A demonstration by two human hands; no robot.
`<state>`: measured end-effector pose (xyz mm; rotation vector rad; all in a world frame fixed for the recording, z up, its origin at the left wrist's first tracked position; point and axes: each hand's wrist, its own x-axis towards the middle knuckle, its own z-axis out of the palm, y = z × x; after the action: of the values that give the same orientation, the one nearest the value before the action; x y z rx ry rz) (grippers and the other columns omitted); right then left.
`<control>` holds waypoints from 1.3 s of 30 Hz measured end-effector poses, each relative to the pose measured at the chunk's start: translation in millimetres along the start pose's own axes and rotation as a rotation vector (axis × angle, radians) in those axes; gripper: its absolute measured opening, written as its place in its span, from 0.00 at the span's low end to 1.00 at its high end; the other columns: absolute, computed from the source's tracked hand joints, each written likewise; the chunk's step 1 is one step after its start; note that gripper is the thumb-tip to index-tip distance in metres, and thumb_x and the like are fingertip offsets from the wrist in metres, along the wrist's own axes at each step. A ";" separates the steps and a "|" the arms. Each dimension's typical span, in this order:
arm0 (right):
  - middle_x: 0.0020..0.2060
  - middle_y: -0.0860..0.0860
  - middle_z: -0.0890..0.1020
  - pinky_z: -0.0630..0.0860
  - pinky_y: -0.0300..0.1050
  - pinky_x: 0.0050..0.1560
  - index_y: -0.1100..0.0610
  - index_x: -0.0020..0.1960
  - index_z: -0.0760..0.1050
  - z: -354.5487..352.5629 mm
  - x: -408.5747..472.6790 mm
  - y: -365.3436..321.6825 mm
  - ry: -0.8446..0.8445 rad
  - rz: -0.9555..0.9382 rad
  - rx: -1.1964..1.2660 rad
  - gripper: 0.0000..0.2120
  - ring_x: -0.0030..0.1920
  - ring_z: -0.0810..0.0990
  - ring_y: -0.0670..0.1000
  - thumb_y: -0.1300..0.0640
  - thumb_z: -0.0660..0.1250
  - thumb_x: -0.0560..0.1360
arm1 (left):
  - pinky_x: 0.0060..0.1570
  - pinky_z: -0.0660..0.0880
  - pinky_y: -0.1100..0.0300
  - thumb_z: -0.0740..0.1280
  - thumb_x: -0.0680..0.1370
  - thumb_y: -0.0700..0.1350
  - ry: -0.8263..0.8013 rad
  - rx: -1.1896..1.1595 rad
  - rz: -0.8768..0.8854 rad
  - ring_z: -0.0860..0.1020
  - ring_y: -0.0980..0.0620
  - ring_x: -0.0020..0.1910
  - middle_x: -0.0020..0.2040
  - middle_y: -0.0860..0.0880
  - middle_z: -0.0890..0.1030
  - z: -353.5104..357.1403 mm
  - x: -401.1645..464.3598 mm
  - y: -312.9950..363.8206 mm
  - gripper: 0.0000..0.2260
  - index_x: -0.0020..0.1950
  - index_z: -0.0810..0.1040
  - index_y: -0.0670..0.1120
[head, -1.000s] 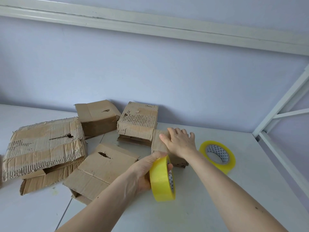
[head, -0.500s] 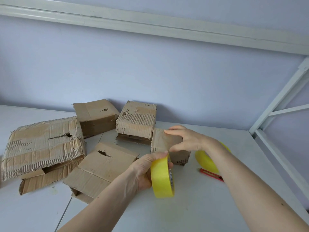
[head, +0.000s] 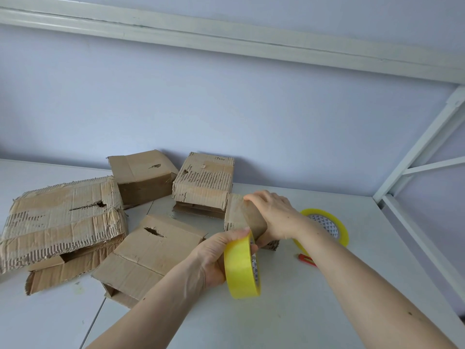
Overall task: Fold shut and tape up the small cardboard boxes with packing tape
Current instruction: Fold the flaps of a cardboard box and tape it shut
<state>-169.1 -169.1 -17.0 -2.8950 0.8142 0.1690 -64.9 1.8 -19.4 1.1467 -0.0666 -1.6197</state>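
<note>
Progress: early by my reading; no fresh tape shows on any box, and the big box [head: 63, 220] at 9 o'clock gapes along its lower edge.
Boxes: five, worn, across the bench [head: 289, 311].
Tape rolls: two yellow; a red cutter [head: 307, 259] beside them.
Left hand [head: 214, 258]: fingers curled round the upright tape roll [head: 242, 268], centre.
Right hand [head: 273, 214]: fingers wrapped over the small box [head: 236, 217], at 1 o'clock from the roll.
Spare roll [head: 327, 224]: flat, 3 o'clock.
</note>
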 end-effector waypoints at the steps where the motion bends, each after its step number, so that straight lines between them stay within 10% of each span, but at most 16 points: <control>1: 0.73 0.51 0.61 0.60 0.54 0.72 0.47 0.77 0.54 1.1 0.1 -0.4 0.004 0.004 0.002 0.56 0.72 0.61 0.57 0.46 0.83 0.59 | 0.66 0.74 0.46 0.77 0.65 0.45 0.000 0.006 0.000 0.83 0.46 0.40 0.41 0.41 0.85 0.2 -0.5 -0.5 0.24 0.59 0.80 0.39; 11: 0.66 0.53 0.68 0.71 0.56 0.61 0.43 0.72 0.57 1.4 4.4 -0.3 0.024 0.051 0.079 0.51 0.66 0.67 0.58 0.46 0.82 0.57 | 0.51 0.80 0.51 0.74 0.71 0.46 -0.013 0.037 0.112 0.84 0.47 0.40 0.48 0.40 0.83 0.9 -11.6 -15.6 0.19 0.59 0.81 0.38; 27: 0.61 0.46 0.76 0.79 0.46 0.53 0.37 0.67 0.65 -38.6 11.8 14.3 -0.125 0.109 0.451 0.47 0.53 0.79 0.47 0.54 0.86 0.56 | 0.53 0.80 0.48 0.65 0.82 0.43 0.037 0.342 0.175 0.85 0.43 0.40 0.48 0.35 0.85 2.6 -17.0 -7.1 0.12 0.62 0.74 0.38; 35: 0.60 0.51 0.78 0.80 0.42 0.51 0.43 0.66 0.72 -34.1 5.5 21.2 -0.226 0.150 0.632 0.40 0.55 0.81 0.51 0.62 0.84 0.59 | 0.52 0.76 0.50 0.74 0.75 0.47 -0.004 0.209 0.043 0.83 0.43 0.38 0.51 0.38 0.85 0.9 -11.3 -11.6 0.16 0.58 0.80 0.39; 39: 0.65 0.45 0.71 0.70 0.41 0.63 0.48 0.71 0.73 -47.0 9.5 12.8 -0.221 0.116 0.340 0.41 0.67 0.71 0.48 0.51 0.85 0.61 | 0.51 0.76 0.51 0.76 0.70 0.48 -0.002 0.155 0.059 0.83 0.44 0.38 0.51 0.39 0.85 1.1 -7.6 -11.1 0.20 0.57 0.82 0.39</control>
<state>-164.4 -192.0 26.8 -2.4634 0.8737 0.3218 -74.1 11.7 -20.3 1.2501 -0.2291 -1.5843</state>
